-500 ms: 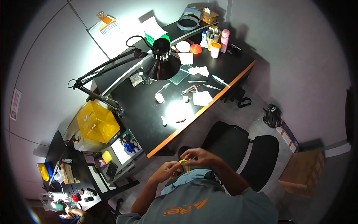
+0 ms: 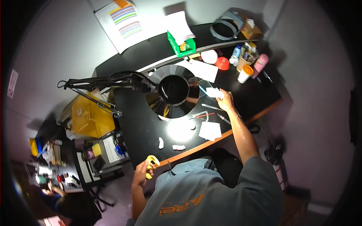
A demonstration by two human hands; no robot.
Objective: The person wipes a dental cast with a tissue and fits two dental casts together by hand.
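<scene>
Beside the near left corner of the bench [image 2: 135, 124], the left hand [image 2: 140, 173] holds a curved yellow strip [image 2: 152, 158], fingers bent around it; the strip's upper end arches above the fingers and a shorter part hangs below. Farther off and to the right, the right hand [image 2: 225, 101] reaches over the bench with its fingers on a crumpled white tissue [image 2: 214, 92]; I cannot tell whether they are pinched tight on it.

Just nearer than the right hand lie a slender tool [image 2: 212, 107] and a thin red stick [image 2: 206, 114]. White sheets [image 2: 210, 131] rest close to the wooden near edge, with a small round white item [image 2: 193, 127] just left of them. Farther left, in and beside the bright pool of light, are a white piece with dark red marks [image 2: 179, 147] and a plain white piece [image 2: 161, 143].

A black lamp [image 2: 173, 90] hangs over the middle of the bench, hiding part of it. At the far right stand a white cup with an orange lid [image 2: 245, 74] and a pink bottle [image 2: 260, 64], with a red domed item [image 2: 222, 63] to their left. Far behind the lamp, a green bin [image 2: 181, 47] holds white paper.
</scene>
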